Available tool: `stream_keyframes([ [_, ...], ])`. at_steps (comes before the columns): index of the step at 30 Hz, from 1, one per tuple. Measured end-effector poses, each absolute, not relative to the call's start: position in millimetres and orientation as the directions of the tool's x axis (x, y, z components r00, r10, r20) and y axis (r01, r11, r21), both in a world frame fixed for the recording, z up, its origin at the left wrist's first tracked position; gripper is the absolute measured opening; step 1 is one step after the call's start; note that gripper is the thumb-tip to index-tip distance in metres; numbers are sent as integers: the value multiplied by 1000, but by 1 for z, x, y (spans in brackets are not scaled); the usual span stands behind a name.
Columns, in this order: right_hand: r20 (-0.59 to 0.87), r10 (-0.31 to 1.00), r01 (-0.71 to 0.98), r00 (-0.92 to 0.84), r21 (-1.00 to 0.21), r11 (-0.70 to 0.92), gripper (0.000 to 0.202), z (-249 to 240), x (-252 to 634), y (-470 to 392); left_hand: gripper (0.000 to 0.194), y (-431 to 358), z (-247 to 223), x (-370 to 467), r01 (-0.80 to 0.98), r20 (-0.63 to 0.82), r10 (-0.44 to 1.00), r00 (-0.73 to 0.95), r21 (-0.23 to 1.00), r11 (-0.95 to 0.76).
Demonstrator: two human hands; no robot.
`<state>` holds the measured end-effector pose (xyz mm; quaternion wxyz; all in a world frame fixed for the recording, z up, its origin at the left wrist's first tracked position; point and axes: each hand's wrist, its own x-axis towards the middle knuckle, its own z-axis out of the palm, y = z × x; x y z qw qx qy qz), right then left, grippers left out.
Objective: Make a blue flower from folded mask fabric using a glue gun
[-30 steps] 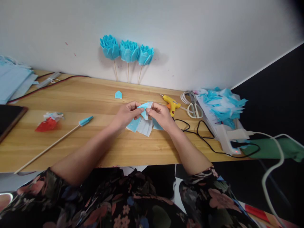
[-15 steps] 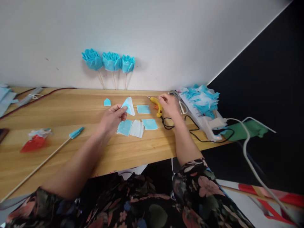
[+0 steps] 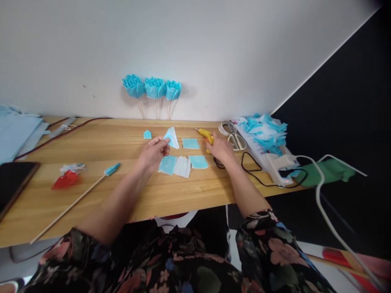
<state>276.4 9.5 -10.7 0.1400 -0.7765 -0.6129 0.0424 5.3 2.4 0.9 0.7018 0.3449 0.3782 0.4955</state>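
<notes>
Between the thumb and fingers of my left hand (image 3: 154, 149) is a folded blue-and-white fabric piece (image 3: 172, 137). My right hand (image 3: 222, 147) has its fingers around the handle of a yellow hot glue gun (image 3: 206, 134), which lies on the table with its nozzle pointing left. Close by lie a blue fabric square (image 3: 190, 143), a second blue square (image 3: 167, 165), a white piece (image 3: 182, 167) and another blue square (image 3: 198, 162). A small folded blue piece (image 3: 147, 134) rests left of my left hand. Farther left is a wooden stick (image 3: 73, 202) with a blue wrapped tip (image 3: 112, 169).
Three blue fabric flowers (image 3: 154, 88) on sticks lean against the wall. Scissors (image 3: 236, 141), a pile of fabric scraps (image 3: 264, 130) and a power strip (image 3: 278, 173) with cords stand right. A phone (image 3: 16, 183), stacked blue sheets (image 3: 18, 130) and a red packet (image 3: 66, 180) lie left.
My right hand has come down from beside the glue gun's top and closed around its handle. My left hand still pinches the folded piece. The whole view has shifted, showing more of the left side.
</notes>
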Motion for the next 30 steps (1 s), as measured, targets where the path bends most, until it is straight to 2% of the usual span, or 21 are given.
stream_keyframes([
  [3,69,968,930,239,-303,-208,51,-9,283,14,27,5,-3,4,-437,-167,961,219,864,250],
  [6,87,975,867,204,-479,-138,50,-5,289,18,27,7,-6,3,-464,-159,958,238,848,256],
  [8,165,964,745,206,-665,-45,48,-2,292,23,28,8,-7,2,-483,-159,955,250,835,266],
  [10,312,919,594,240,-796,115,46,5,293,30,29,8,-8,1,-496,-162,950,266,822,279],
  [12,446,852,447,275,-844,297,47,14,293,36,29,9,-8,0,-510,-169,946,277,808,294],
  [14,464,843,278,273,-877,393,48,22,290,39,28,10,-8,-1,-519,-183,943,277,798,307],
  [16,321,932,71,171,-947,313,41,26,285,35,28,11,-7,-2,-519,-202,942,267,793,318],
  [18,102,995,-92,5,-991,102,37,25,277,27,28,11,-6,-2,-517,-211,941,264,793,323],
  [21,-36,996,-239,-76,-969,-53,38,16,265,15,30,11,-5,-2,-518,-215,937,274,788,333],
  [30,43,974,-287,-221,-958,-23,36,9,248,2,35,11,-1,-2,-562,-214,930,298,748,352],
])
